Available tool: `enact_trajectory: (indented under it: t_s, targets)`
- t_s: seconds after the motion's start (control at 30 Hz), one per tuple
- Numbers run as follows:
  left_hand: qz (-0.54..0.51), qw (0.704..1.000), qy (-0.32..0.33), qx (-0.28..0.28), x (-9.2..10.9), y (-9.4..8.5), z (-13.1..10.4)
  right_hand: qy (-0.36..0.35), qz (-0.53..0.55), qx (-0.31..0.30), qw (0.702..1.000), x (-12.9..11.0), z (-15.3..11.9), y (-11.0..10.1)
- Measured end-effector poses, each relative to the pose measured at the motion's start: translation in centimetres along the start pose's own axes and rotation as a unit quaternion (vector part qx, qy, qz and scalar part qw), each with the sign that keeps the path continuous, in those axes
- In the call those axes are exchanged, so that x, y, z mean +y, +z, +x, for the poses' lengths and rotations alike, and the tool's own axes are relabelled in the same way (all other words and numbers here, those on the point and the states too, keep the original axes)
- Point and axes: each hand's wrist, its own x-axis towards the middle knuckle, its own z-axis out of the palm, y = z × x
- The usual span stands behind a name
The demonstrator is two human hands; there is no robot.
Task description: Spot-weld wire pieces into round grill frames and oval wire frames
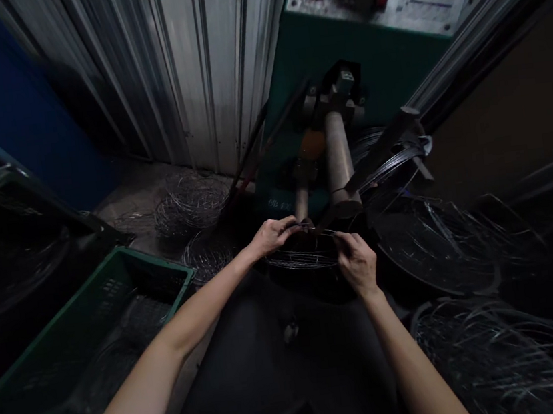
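A thin metal wire [327, 232] runs between my two hands, just in front of the lower tip of a green machine [366, 35]. On its left part, my left hand [273, 235] is closed with fingers and thumb pinched together. My right hand [357, 261] grips the wire's right part with curled fingers. Below the hands, a bundle of wires [303, 259] hangs in a curve. Above them a thick metal arm [338, 152] juts out from the machine, with a shorter lower arm [302, 200] beside it.
A green plastic crate [126, 259] stands at left. Tangled wire [190, 204] lies on the floor by the corrugated wall [208, 61]. A wire coil [391, 159] hangs on a bar right of the machine arm. More loose wire [506, 353] fills a container at lower right.
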Motion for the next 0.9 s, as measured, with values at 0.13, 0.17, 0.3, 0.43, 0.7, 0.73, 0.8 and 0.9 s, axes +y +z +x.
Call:
enact_trajectory:
  t_s: [0.13,0.17,0.3,0.43,0.7,0.73,0.8,0.9]
  targets:
    - [-0.007,1.000,-0.007,-0.009,0.3,-0.1,0.0,0.012,0.018,0.000,1.000,-0.4,0.0,0.1]
    - [-0.006,1.000,-0.011,-0.010,0.4,-0.2,0.0,0.010,0.024,-0.001,1.000,-0.6,0.0,0.0]
    - [-0.004,1.000,-0.007,-0.012,0.7,-0.5,0.1,0.030,0.055,0.032,0.998,-0.5,-0.2,-1.8]
    - [-0.046,0.999,-0.012,-0.020,0.6,-0.1,-0.3,0.083,0.038,0.035,0.995,1.1,-1.8,-4.1]
    - [-0.089,0.993,-0.074,-0.006,0.6,1.2,-5.1,0.096,0.049,-0.034,0.994,1.3,-5.0,-5.6]
    - [-0.091,0.992,-0.088,-0.007,0.5,1.4,-5.9,0.083,0.051,-0.057,0.994,0.9,-5.2,-5.8]
    - [-0.091,0.990,-0.110,-0.010,0.1,1.7,-7.6,0.048,0.053,-0.104,0.992,0.1,-6.0,-6.2]
    - [-0.088,0.986,-0.133,-0.038,-0.6,1.9,-9.7,0.035,0.031,-0.103,0.994,-1.5,-7.8,-6.7]
